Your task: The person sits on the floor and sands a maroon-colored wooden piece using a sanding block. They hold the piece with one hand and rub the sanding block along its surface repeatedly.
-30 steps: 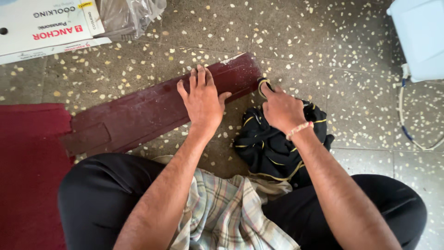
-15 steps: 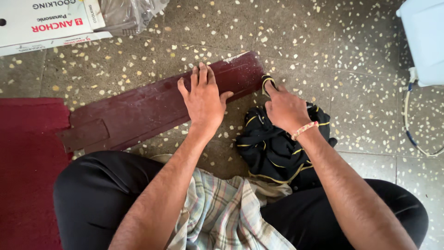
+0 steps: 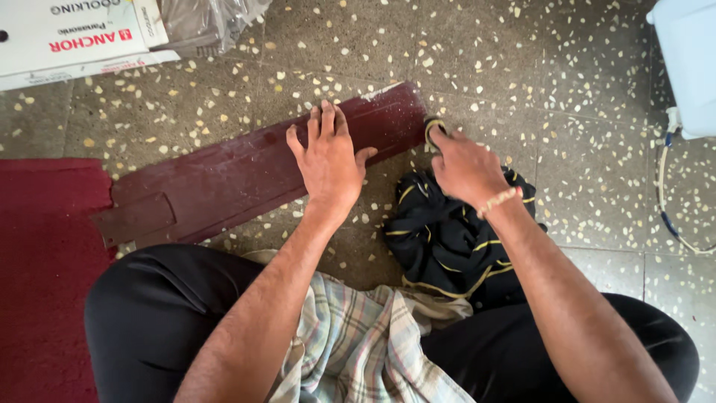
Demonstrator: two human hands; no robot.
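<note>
A long dark red fan blade lies flat on the speckled floor, dusty along its top edge. My left hand presses palm-down on its right part, fingers spread. My right hand grips a bunched corner of a black cloth with yellow stripes and holds it against the blade's right end. The rest of the cloth lies heaped on the floor under my right wrist, which wears a pale bracelet.
A red mat covers the floor at left. A white cardboard box and grey plastic wrap lie at the top left. A white appliance with a cable stands at right. A checked cloth rests on my lap.
My right hand with the cloth corner has shifted slightly along the blade's right end. The left hand stays pressed on the blade.
</note>
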